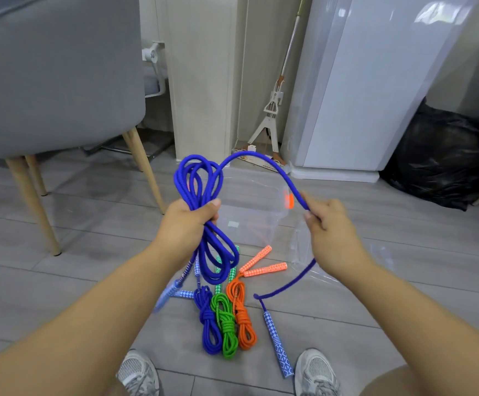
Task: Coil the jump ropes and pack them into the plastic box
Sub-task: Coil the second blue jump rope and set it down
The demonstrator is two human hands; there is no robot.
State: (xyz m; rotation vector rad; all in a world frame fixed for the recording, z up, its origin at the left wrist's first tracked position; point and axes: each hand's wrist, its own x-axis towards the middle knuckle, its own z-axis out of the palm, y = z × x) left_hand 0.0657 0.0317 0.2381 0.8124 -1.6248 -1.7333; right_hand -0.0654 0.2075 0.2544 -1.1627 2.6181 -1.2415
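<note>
My left hand [188,221] grips several loops of a blue jump rope [201,178] held up over the floor. My right hand [328,224] pinches the same rope's free length, which arcs from the loops to my fingers and then hangs down to its blue-and-white handle [278,342] lying on the floor. The other handle [169,292] dangles below my left hand. Three knotted coils lie side by side on the floor: blue [208,321], green [225,324] and orange [242,318]. The clear plastic box [249,218] stands on the floor behind my hands.
A grey chair with wooden legs [41,215] stands at left. A white appliance [361,95] and a black rubbish bag [438,161] are at the back right. A clear lid [347,267] lies right of the box. My shoes [315,372] show at the bottom.
</note>
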